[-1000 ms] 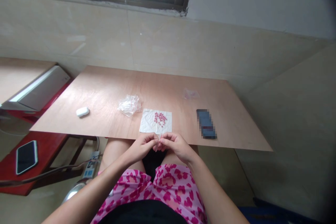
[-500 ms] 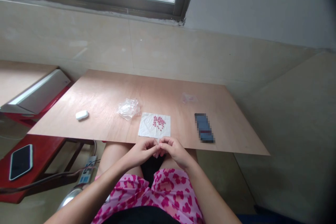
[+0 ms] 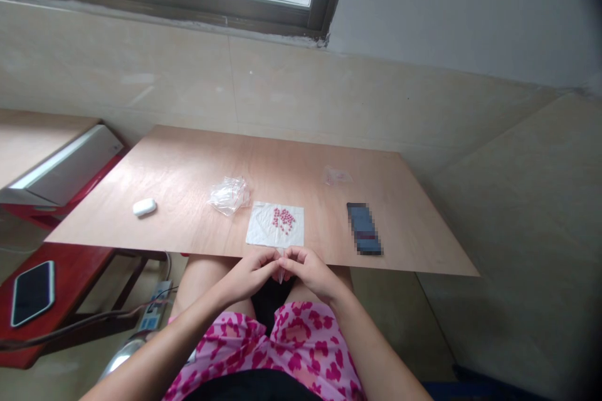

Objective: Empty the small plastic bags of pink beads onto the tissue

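At the table's near edge, my left hand (image 3: 254, 270) and my right hand (image 3: 310, 270) meet, thumbs and fingers pinched together. Between them they hold a small clear plastic bag (image 3: 281, 276), its lower tip hanging below the fingers. Most of the bag is hidden, and I cannot tell what is inside it. Just beyond my fingertips lies a white tissue (image 3: 258, 229), with several small pinkish-red beads or pills (image 3: 284, 220) scattered on it.
A heap of clear plastic bags (image 3: 230, 195) lies left of the tissue. Another clear bag (image 3: 337, 175) is at the back right. A dark blurred phone-like object (image 3: 365, 230) and a white rounded case (image 3: 144, 207) rest on the wooden table (image 3: 188, 153). A phone (image 3: 32, 293) sits on a red bench.
Both hands stay together at the table edge, with the fingers slightly shifted around the plastic bag. The view has moved a little; the things on the table have not.
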{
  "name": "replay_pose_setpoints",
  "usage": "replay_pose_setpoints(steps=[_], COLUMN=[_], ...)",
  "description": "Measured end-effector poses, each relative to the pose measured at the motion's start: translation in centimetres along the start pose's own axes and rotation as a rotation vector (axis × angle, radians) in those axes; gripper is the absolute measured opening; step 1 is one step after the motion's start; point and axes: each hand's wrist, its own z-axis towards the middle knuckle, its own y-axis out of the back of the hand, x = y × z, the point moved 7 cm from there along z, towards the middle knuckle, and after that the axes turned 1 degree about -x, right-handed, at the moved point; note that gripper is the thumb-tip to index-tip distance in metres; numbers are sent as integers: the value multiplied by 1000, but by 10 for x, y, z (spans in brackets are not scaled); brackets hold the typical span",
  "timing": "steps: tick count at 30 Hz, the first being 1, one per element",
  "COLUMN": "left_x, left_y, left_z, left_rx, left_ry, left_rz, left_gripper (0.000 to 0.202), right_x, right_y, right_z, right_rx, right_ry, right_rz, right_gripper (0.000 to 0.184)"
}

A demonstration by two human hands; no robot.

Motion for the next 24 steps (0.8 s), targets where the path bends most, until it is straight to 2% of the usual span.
replay_pose_setpoints(steps=[3, 6, 10, 13, 18, 21, 23, 24], left_x=[-4, 0, 14, 17, 6, -6, -16, -19], left_y=[1, 3, 5, 8, 15, 21, 21, 18], left_z=[0, 1, 3, 2, -1, -5, -7, -8], left_rx=[1, -30, -127, -208, -305, -366, -357, -331], left_ry=[5, 5, 28, 3, -76, -142, -224, -262], left_rz=[-8, 13, 191, 349, 448, 474, 497, 510], left_gripper=[37, 35, 27, 25, 26, 23, 8, 16], right_x=[1, 1, -5, -11, -14, -7, 0, 2], right_y=[1, -1, -1, 0, 6, 12, 14, 15], right_z=[0, 1, 4, 6, 8, 7, 5, 4], right_rx=[7, 8, -49, -108, -168, -201, -204, -202], right_ry=[-9, 13, 68, 95, 119, 133, 141, 140], right_rz=[29, 50, -6, -59, -154, -126, -93, -82], right_gripper=[40, 36, 27, 22, 18, 22, 24, 25])
